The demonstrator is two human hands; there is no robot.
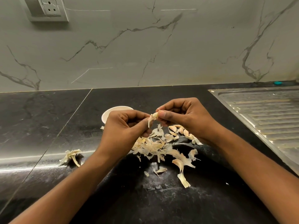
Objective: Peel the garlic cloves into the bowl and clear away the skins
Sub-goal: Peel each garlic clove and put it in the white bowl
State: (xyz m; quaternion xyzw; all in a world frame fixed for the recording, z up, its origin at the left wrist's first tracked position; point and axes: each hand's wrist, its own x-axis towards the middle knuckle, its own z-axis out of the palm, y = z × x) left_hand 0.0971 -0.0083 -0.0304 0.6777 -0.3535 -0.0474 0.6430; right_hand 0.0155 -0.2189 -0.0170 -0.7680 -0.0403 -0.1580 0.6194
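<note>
Most of the bowl is hidden behind the left hand. Only a curve of its smooth white rim shows, and what lies inside cannot be seen. The clove is held above the tabletop, between the two hands and just right of the bowl. Fingertips cover most of it (a pale, glossy end is all that shows). The right hand pinches it between thumb and forefinger, with the other fingers curled in. The left hand's fingers are curled too, thumb and forefinger closed on a strip of papery skin hanging from the clove.

Below the hands lies a loose heap of skins, thin, dry, cream-coloured and curling, with a few longer flakes scattered nearer the person. A row of unpeeled cloves, plump and crescent-shaped, lies just beside the heap, partly hidden under the right wrist. A stripped stalk with ragged husk lies apart at the left.

The tabletop is polished black stone, dusted with pale specks. At the right, a ribbed steel drainboard is cut off by the frame. Behind, a veined marble wall carries a socket, its top cut off.
</note>
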